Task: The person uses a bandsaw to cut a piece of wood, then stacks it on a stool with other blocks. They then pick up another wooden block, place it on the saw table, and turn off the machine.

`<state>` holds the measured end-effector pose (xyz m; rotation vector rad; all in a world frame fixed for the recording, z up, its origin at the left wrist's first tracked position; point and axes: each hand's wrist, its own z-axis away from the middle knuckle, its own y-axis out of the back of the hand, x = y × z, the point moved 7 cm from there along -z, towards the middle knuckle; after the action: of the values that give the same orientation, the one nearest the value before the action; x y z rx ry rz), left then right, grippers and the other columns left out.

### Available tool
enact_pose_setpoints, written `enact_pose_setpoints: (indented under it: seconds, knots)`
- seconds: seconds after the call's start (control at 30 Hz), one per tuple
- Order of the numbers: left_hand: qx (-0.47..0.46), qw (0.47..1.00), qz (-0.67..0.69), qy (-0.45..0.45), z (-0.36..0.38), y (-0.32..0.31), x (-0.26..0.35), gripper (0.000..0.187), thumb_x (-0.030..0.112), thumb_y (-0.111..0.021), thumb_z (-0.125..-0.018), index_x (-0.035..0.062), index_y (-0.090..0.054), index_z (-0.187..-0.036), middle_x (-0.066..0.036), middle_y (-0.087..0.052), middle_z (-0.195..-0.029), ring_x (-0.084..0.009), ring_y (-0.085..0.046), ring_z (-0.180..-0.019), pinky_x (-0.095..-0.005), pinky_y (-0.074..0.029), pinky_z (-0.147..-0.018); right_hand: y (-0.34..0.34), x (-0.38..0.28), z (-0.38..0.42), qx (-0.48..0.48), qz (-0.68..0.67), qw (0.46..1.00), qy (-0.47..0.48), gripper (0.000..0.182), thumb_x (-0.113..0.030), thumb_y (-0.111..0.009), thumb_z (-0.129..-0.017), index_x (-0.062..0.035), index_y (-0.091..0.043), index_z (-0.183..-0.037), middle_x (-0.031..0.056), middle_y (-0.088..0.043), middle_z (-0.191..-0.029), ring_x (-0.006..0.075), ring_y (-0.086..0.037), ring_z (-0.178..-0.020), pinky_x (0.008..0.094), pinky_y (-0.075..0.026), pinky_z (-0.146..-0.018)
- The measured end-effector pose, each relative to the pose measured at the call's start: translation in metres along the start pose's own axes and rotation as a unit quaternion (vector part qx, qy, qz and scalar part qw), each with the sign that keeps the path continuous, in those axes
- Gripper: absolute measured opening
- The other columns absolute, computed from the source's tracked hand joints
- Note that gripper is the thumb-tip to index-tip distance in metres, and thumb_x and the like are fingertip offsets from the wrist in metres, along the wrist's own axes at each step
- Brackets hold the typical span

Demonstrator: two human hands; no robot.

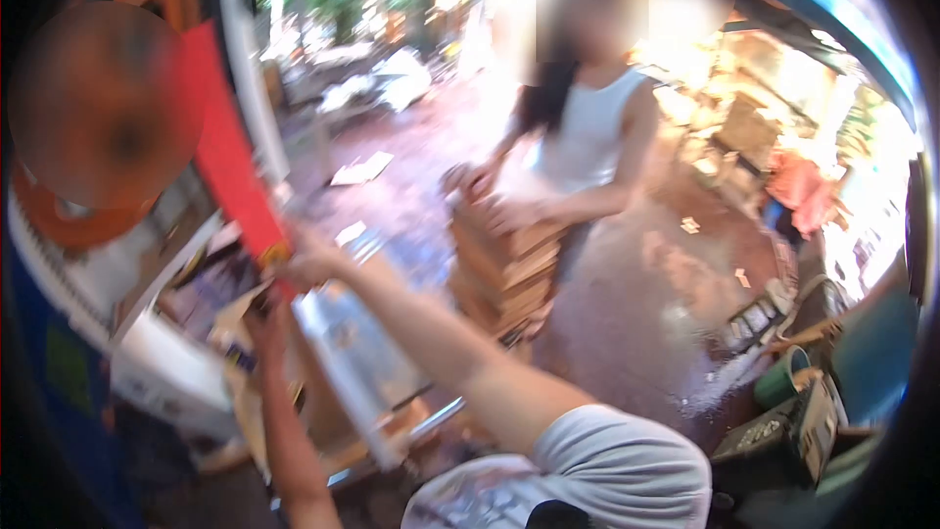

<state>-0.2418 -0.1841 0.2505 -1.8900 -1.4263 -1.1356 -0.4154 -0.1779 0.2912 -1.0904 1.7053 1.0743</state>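
Note:
A long, flat red bar [235,162] slants up to the left in front of me, with a small yellow patch near its lower end. My right hand [305,257] reaches across and is closed around the lower part of the bar. Just below, my left hand [264,306] is raised to the bar's bottom end, its fingers dark and smeared by motion; I cannot tell how they are placed. An orange wheel [162,198], partly blurred, is behind the bar's upper end.
A person in a white sleeveless top [592,127] stands ahead, hands on a stack of brown boards [504,269]. A pale metal surface [357,343] lies below my right arm. At the right are a green bucket [778,382] and a dark case [783,436].

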Motion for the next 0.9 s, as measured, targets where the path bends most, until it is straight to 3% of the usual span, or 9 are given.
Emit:
enact_pose_setpoints:
  seconds: [0.07,0.13,0.23,0.33,0.47,0.5,0.67,0.77,0.9]
  knots:
    - [0.006,0.999,-0.042,-0.001,-0.008,0.005,-0.024,0.042,0.035,-0.065,-0.095,-0.0076,-0.068,-0.095,-0.008,-0.068,-0.085,-0.0144,-0.057,-0.077,-0.0345,-0.048,-0.070,-0.004,0.026,-0.014,0.078,0.039,0.993,0.084,0.097,-0.023,-0.092,-0.061,-0.0089,-0.039,-0.141,0.0145,-0.064,-0.111,0.0228,-0.067,-0.089,0.0382,-0.057,-0.066]
    - [0.036,0.993,-0.018,0.112,-0.005,0.006,-0.039,0.043,0.035,-0.064,-0.095,-0.0082,-0.067,-0.094,-0.008,-0.065,-0.079,-0.0159,-0.054,-0.071,-0.0356,-0.046,-0.067,0.003,-0.001,-0.001,0.031,-0.014,0.996,0.085,0.095,-0.014,-0.089,-0.065,-0.0085,-0.034,-0.143,0.0129,-0.064,-0.103,0.0207,-0.064,-0.075,0.0363,-0.053,-0.055]
    - [0.025,0.996,-0.048,0.077,0.001,0.003,-0.025,0.038,0.030,-0.063,-0.096,-0.0077,-0.067,-0.096,-0.010,-0.066,-0.082,-0.0177,-0.056,-0.072,-0.0357,-0.047,-0.067,-0.011,0.000,0.002,0.009,-0.082,0.986,0.143,0.091,-0.006,-0.085,-0.069,-0.0085,-0.031,-0.142,0.0121,-0.064,-0.092,0.0184,-0.062,-0.055,0.0334,-0.047,-0.039]
    - [0.063,0.994,-0.049,-0.079,0.007,0.001,0.008,0.033,0.025,-0.063,-0.096,-0.0069,-0.067,-0.100,-0.014,-0.065,-0.087,-0.0197,-0.058,-0.077,-0.0363,-0.047,-0.069,-0.006,-0.041,0.027,-0.052,-0.190,0.979,0.053,0.090,-0.003,-0.084,-0.070,-0.0087,-0.030,-0.142,0.0133,-0.065,-0.092,0.0187,-0.063,-0.054,0.0327,-0.047,-0.037]
    - [0.051,0.984,-0.124,-0.117,0.005,0.003,0.009,0.031,0.023,-0.061,-0.096,-0.0068,-0.066,-0.099,-0.015,-0.064,-0.086,-0.0197,-0.058,-0.075,-0.0355,-0.047,-0.069,-0.009,-0.033,0.020,-0.061,-0.193,0.978,0.047,0.092,-0.002,-0.083,-0.070,-0.0075,-0.027,-0.142,0.0134,-0.065,-0.090,0.0196,-0.061,-0.047,0.0322,-0.046,-0.035]
    - [0.037,0.991,-0.127,-0.034,0.006,0.006,0.002,0.031,0.024,-0.061,-0.096,-0.0065,-0.066,-0.098,-0.012,-0.064,-0.081,-0.0173,-0.056,-0.073,-0.0351,-0.046,-0.067,-0.011,-0.023,0.013,-0.051,-0.182,0.980,0.063,0.092,-0.002,-0.083,-0.070,-0.0069,-0.026,-0.143,0.0131,-0.065,-0.088,0.0198,-0.059,-0.043,0.0321,-0.045,-0.034]
    - [0.011,0.989,-0.126,0.073,0.005,0.004,0.022,0.028,0.022,-0.062,-0.095,-0.0056,-0.068,-0.100,-0.005,-0.062,-0.074,-0.0110,-0.051,-0.069,-0.0323,-0.044,-0.065,-0.009,-0.041,0.027,-0.066,-0.165,0.984,0.031,0.094,-0.013,-0.086,-0.071,-0.0090,-0.026,-0.144,0.0117,-0.065,-0.084,0.0171,-0.059,-0.045,0.0301,-0.044,-0.035]
    - [0.029,0.994,-0.105,-0.024,0.004,0.004,0.013,0.028,0.020,-0.063,-0.094,-0.0052,-0.068,-0.106,-0.005,-0.063,-0.079,-0.0103,-0.051,-0.071,-0.0313,-0.044,-0.066,-0.002,-0.047,0.031,-0.044,-0.100,0.994,-0.009,0.097,-0.017,-0.088,-0.071,-0.0101,-0.026,-0.144,0.0107,-0.065,-0.078,0.0172,-0.058,-0.044,0.0291,-0.043,-0.035]
    - [0.026,0.991,-0.130,-0.017,0.005,0.005,0.016,0.027,0.019,-0.062,-0.096,-0.0046,-0.068,-0.106,-0.004,-0.062,-0.077,-0.0098,-0.050,-0.071,-0.0311,-0.044,-0.065,-0.001,-0.048,0.033,-0.051,-0.103,0.993,-0.032,0.099,-0.013,-0.087,-0.067,-0.0021,-0.029,-0.146,0.0147,-0.067,-0.101,0.0194,-0.068,-0.069,0.0319,-0.052,-0.043]
